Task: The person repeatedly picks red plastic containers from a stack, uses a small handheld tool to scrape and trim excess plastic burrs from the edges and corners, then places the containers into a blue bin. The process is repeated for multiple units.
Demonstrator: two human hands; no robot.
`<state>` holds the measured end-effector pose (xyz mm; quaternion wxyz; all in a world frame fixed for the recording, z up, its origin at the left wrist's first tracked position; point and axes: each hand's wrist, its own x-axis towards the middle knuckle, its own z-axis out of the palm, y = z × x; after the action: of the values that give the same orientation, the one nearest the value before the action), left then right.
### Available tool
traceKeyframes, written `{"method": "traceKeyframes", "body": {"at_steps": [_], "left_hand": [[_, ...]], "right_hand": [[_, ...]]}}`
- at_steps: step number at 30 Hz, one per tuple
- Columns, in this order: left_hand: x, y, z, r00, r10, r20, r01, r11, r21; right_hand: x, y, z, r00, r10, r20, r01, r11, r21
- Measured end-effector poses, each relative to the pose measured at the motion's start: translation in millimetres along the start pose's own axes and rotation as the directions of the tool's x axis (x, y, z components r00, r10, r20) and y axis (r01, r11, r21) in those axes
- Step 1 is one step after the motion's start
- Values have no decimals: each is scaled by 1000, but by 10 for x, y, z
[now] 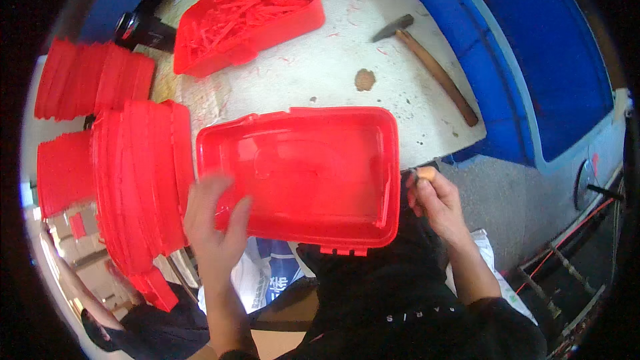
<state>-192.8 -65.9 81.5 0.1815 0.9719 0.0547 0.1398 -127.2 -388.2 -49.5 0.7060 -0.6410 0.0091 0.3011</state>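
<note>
A shallow red plastic lid or tray (313, 173) lies in front of me, hollow side up, partly over the edge of the white worktable (333, 67). My left hand (215, 217) grips its lower left corner, thumb inside the rim. At the tray's right edge my right hand (435, 200) is closed around a small tool with a tan wooden handle (425, 174), its tip touching the rim.
A tall stack of red lids (137, 187) stands at my left, with more stacks behind it (90, 80). A red bin of plastic trimmings (250, 10) sits at the back. A hammer (430, 63) lies on the table's right. Blue crates (527, 53) stand beyond.
</note>
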Motion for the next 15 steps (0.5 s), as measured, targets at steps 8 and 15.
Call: {"method": "traceKeyframes", "body": {"at_steps": [8, 15], "left_hand": [[944, -276, 1130, 927, 292, 235, -318, 944, 82], [901, -271, 1210, 970, 163, 180, -195, 964, 180]], "right_hand": [[379, -115, 215, 997, -50, -56, 48, 998, -37], [407, -185, 237, 999, 7, -45, -9, 999, -48]]}}
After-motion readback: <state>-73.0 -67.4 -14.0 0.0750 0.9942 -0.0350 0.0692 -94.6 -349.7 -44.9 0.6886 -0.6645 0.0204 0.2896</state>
